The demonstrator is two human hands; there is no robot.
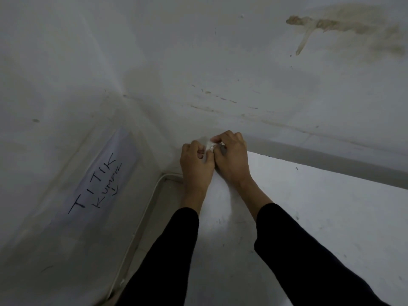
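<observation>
both hands pinch a small whitish translucent piece between curled fingertips, the left hand on its left side and the right hand on its right, knuckles close together. what the piece is cannot be told. it is held just over the far left corner of the white tabletop, close to the wall. on the left wall a paper sign reads "titik kumpul" in black hand lettering, with a small arrow below. a thin white cable runs along the foot of that wall, left of the tabletop's left edge. the tabletop stretches wide to the right of the hands, its far edge along the wall. a brownish stain marks the wall high on the right.
</observation>
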